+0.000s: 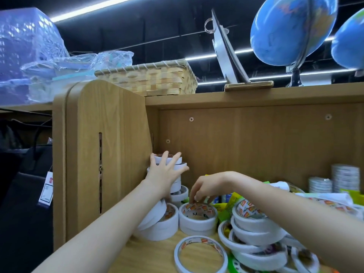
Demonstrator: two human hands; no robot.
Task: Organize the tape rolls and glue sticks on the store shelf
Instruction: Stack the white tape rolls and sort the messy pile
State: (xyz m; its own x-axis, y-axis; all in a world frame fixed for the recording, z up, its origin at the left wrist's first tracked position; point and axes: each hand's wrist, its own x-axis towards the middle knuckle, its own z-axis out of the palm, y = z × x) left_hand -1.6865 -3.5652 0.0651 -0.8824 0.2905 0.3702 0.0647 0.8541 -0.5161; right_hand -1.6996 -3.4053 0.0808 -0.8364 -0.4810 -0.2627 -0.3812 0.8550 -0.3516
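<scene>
Two globes (293, 30) are standing at 1 o'clock atop a wooden shelf (246, 142) under strip lights. The left hand (164, 174), fingers spread, is pressing a white tape stack (178, 164) at 9 o'clock; the right hand (204, 189) is pinching the rim of a tape roll (198, 218) at centre.

One head cam only, wide-angle w/ curved edges, so no 2nd view to overlap. Faces fwd into the back left corner of a wooden shelf (246, 146), close enough that both forearms enter from the bottom. Top of pic reaches globes (291, 30) and ceiling lights.
</scene>
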